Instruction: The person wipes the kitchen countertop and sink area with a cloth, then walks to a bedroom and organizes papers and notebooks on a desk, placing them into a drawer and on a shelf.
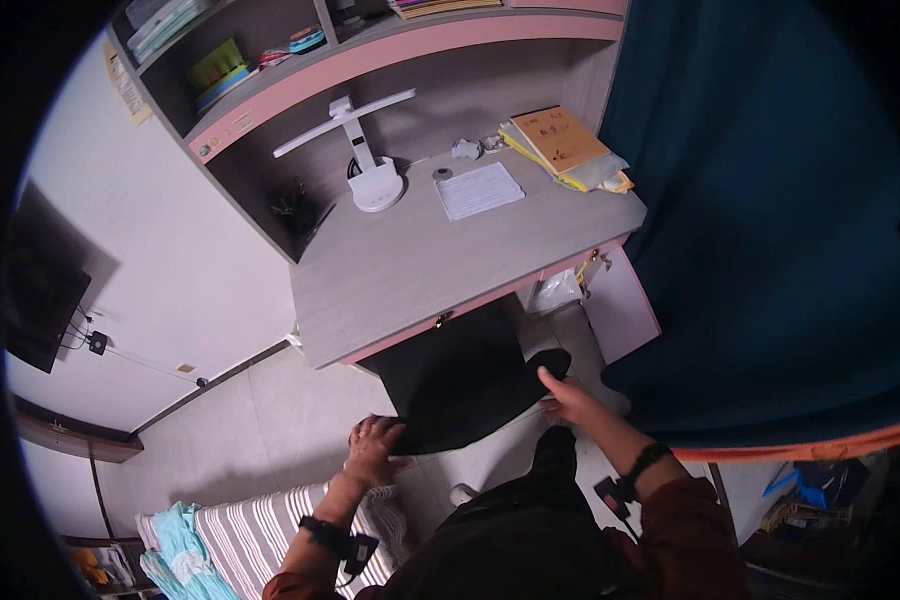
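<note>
A black item (457, 382), dark and flat with rounded corners, perhaps a chair seat or cloth, extends out from under the desk (390, 262). On its left near corner rests my left hand (375, 450), fingers bent over the edge. My right hand (566, 394) grips its right corner, thumb on top and fingers below. A white desk lamp (375, 184), a written sheet of paper (480, 191) and a stack of notebooks (562, 142) lie or stand on the desktop. Both wrists wear black bands with small devices.
A pink cabinet door (622, 307) hangs open at the desk's right, beside a dark teal curtain (757, 225). Behind my left arm is a striped fabric-covered surface (270, 532) with a turquoise cloth (176, 547). Shelves (270, 71) rise above the desk; a dark screen (49, 300) is on the left wall.
</note>
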{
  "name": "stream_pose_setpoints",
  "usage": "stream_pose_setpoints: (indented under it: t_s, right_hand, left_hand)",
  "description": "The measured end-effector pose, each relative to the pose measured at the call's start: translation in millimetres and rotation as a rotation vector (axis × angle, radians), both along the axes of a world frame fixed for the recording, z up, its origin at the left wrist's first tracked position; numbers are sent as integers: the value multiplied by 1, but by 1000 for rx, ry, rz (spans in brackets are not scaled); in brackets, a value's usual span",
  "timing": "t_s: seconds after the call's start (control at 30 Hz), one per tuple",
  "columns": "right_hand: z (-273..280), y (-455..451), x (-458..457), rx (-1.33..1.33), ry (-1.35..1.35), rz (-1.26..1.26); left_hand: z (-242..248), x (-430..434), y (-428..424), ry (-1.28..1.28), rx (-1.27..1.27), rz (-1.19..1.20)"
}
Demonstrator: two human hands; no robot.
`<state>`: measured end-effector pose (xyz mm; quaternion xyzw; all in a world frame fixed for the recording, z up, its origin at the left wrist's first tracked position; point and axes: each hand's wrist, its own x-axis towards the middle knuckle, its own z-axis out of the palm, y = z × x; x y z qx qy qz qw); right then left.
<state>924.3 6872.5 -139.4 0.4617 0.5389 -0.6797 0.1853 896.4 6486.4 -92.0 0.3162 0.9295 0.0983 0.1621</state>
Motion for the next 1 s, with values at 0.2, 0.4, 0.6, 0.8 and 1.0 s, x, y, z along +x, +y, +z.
stream_pose_setpoints:
  t_s: [0.2,0.4,0.6,0.8,1.0]
  right_hand:
    - [13,187,-88,69,293,-217]
    - [17,327,-292,88,545,-340]
    - [11,391,-437,377,386,-382]
    - [37,378,-472,239,309,73]
    - [57,256,-391,-407,885,60]
  left_hand:
    - [-8,14,96,-252,-15,108]
    - [0,5,120,-402,-314,203]
    - [2,-8,136,-586,-444,285]
    - [3,-8,139,-598,-469,299]
    - [14,-18,155,-568,-372,402]
